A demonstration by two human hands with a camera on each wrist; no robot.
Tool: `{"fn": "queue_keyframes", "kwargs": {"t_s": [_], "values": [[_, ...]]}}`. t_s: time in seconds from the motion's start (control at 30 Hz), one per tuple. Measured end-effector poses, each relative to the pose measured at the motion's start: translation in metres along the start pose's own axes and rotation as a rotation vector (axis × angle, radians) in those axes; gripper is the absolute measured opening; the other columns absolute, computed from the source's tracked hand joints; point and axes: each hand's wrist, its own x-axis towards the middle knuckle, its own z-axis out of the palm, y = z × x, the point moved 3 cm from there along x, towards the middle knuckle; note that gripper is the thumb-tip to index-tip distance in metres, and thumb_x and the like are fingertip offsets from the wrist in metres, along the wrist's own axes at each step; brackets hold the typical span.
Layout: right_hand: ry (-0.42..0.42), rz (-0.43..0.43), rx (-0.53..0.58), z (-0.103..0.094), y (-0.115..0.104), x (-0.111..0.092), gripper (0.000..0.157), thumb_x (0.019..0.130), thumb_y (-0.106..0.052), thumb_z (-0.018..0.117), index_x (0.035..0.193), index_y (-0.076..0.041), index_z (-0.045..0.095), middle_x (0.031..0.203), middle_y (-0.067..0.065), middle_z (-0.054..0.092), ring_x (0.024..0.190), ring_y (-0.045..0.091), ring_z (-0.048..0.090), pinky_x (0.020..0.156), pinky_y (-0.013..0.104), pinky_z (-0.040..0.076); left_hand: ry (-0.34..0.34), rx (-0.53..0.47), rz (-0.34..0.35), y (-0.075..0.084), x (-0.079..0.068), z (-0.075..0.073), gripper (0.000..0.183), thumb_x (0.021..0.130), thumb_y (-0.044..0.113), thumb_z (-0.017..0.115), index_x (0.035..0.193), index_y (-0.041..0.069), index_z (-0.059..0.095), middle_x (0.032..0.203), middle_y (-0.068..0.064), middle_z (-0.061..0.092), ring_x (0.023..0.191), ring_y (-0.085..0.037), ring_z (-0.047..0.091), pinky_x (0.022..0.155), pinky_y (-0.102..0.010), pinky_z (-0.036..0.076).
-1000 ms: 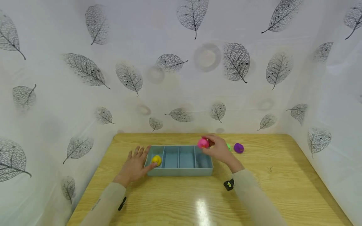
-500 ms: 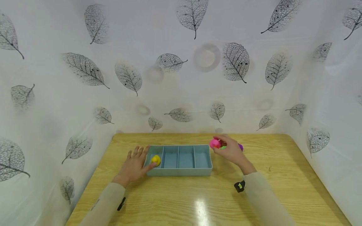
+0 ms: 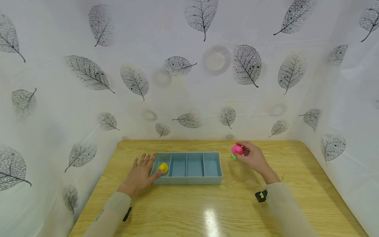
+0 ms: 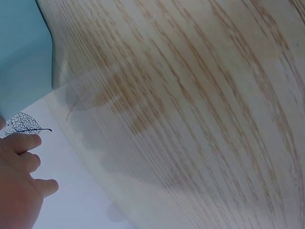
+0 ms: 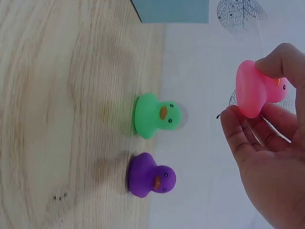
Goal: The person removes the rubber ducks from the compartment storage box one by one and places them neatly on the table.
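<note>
My right hand (image 3: 251, 158) pinches a pink rubber duck (image 3: 237, 150) between thumb and fingers, held up off the table to the right of the box. In the right wrist view the pink duck (image 5: 255, 89) shows its orange beak and one eye. A light blue box (image 3: 186, 180) with several compartments in a row stands mid-table. Its leftmost compartment contains a yellow rubber duck (image 3: 163, 168). My left hand (image 3: 140, 176) rests with spread fingers along the box's left end, thumb over the front rim by the yellow duck. Its fingers show at the left wrist view's edge.
A green rubber duck (image 5: 155, 116) and a purple rubber duck (image 5: 148, 176) stand side by side on the wooden table (image 3: 171, 210), right of the box. In the head view my right hand partly covers both. A leaf-patterned sheet (image 3: 195, 95) surrounds the table.
My right hand has carried the pink duck rightward, from above the box's right compartment to near the green and purple ducks. The left hand and box have stayed in place.
</note>
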Motion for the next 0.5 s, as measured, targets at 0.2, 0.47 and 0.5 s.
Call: {"fn": "queue_keyframes", "kwargs": {"t_s": [0.2,0.47,0.5], "values": [[-0.008,0.055,-0.006,-0.014,0.006,-0.004,0.054,0.092,-0.008,0.077,0.143,0.003,0.061,0.134,0.024,0.064,0.113,0.038,0.069,0.089,0.024,0.06,-0.003,0.006,0.001,0.001,0.0,0.0,0.092,0.102,0.069,0.049,0.17,0.013,0.021,0.166,-0.03,0.036,0.16,-0.051,0.02,0.125,-0.075,0.015],[0.015,0.089,-0.056,-0.029,0.016,-0.007,0.055,0.093,-0.012,0.075,0.144,0.003,0.06,0.137,0.026,0.063,0.117,0.043,0.068,0.09,0.028,0.06,-0.001,0.006,-0.004,0.001,0.0,0.0,0.093,0.102,0.07,0.048,0.17,0.012,0.02,0.166,-0.031,0.035,0.16,-0.052,0.019,0.126,-0.075,0.013],[0.013,0.096,-0.059,-0.031,0.017,-0.007,0.055,0.094,-0.013,0.076,0.144,0.003,0.06,0.138,0.025,0.062,0.116,0.043,0.068,0.088,0.024,0.059,-0.001,0.005,-0.004,0.001,0.0,0.0,0.093,0.102,0.069,0.048,0.17,0.012,0.02,0.166,-0.031,0.035,0.16,-0.052,0.019,0.126,-0.075,0.013]]}}
